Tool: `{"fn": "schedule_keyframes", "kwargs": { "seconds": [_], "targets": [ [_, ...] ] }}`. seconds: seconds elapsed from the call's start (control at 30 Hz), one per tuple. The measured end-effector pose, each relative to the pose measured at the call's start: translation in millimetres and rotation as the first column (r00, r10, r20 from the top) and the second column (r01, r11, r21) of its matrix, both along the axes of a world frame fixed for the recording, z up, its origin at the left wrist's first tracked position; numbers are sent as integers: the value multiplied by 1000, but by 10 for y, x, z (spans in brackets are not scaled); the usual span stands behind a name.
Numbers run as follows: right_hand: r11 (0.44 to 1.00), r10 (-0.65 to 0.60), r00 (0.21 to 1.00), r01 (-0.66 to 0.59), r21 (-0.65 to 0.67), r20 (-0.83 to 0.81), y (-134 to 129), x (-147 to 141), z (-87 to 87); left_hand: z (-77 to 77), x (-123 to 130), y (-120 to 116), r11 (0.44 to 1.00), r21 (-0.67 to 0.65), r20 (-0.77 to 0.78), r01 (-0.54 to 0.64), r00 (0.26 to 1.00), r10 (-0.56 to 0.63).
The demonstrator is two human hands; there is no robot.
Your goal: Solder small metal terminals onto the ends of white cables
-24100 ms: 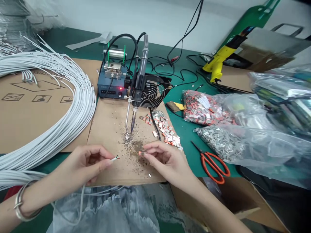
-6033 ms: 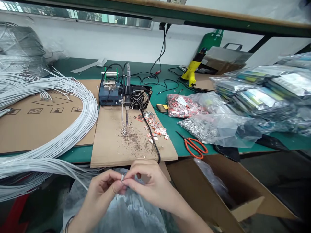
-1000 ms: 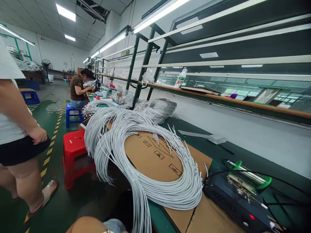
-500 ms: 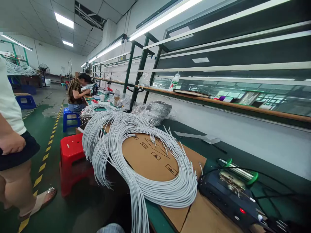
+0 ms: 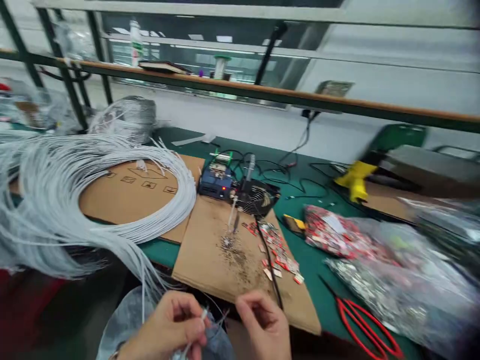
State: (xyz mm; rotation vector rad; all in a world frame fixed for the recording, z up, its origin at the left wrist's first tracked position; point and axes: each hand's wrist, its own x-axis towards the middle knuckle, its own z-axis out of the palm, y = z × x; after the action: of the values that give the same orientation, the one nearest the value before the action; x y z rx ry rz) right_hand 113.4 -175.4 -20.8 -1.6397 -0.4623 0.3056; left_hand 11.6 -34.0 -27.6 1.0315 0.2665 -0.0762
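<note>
My left hand point(image 5: 172, 325) is closed in a pinch at the lower middle, with a white cable point(image 5: 204, 313) between thumb and fingers. Thin wire ends stick out from it to the right, blurred. To its right is my right hand point(image 5: 264, 325), thumb and fingertips drawn together; whether anything is between them I cannot make out. Both hands are over my lap, at the front edge of a cardboard sheet point(image 5: 202, 250). A large coil of white cables point(image 5: 165, 227) lies to the left, its loose ends hanging down near my left hand.
On the cardboard are a blue soldering station point(image 5: 213, 187), a small black fan point(image 5: 258, 197) and red-and-white small parts point(image 5: 279, 255). At right lie red-handled scissors point(image 5: 365, 325), plastic bags of parts point(image 5: 390, 280) and a yellow tool point(image 5: 356, 180). A shelf point(image 5: 240, 90) runs above.
My view has swung right and down to the bench in front of me. Both hands have come into view, the left one pinching a cable. The co-workers and stools have mostly left the view.
</note>
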Motion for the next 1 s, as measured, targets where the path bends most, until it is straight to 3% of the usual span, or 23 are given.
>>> {"fn": "schedule_keyframes", "kwargs": {
  "seconds": [0.1, 0.23, 0.4, 0.5, 0.63, 0.83, 0.9, 1.0],
  "targets": [
    [992, 128, 991, -129, -19, -26, 55, -75, -21, 17, 19, 30, 999, 12, -39, -39, 998, 40],
    [944, 322, 946, -319, -87, 31, 120, -91, 87, 47, -22, 3, 994, 77, -39, -81, 996, 84],
    [908, 396, 901, -356, -223, 176, 15, -84, 228, 131, -40, -21, 963, 263, -51, -65, 995, 81],
    [919, 366, 907, -317, -236, 209, -38, -71, 262, 190, -26, -40, 926, 371, -49, -64, 995, 89],
    [947, 314, 938, -298, -122, 147, -38, -66, 213, 192, -25, -95, 915, 394, -77, -82, 989, 122],
    [936, 257, 959, -216, 279, -119, 66, -141, -48, 87, -3, -170, 970, 221, -151, -101, 979, 137],
    [931, 235, 962, -183, 316, -137, 88, -149, -124, 42, 14, -155, 973, 205, -150, -103, 979, 135],
    [949, 238, 967, -211, 233, -96, 78, -123, -156, -23, 43, -88, 965, 257, -111, -44, 991, 75]
  ]
}}
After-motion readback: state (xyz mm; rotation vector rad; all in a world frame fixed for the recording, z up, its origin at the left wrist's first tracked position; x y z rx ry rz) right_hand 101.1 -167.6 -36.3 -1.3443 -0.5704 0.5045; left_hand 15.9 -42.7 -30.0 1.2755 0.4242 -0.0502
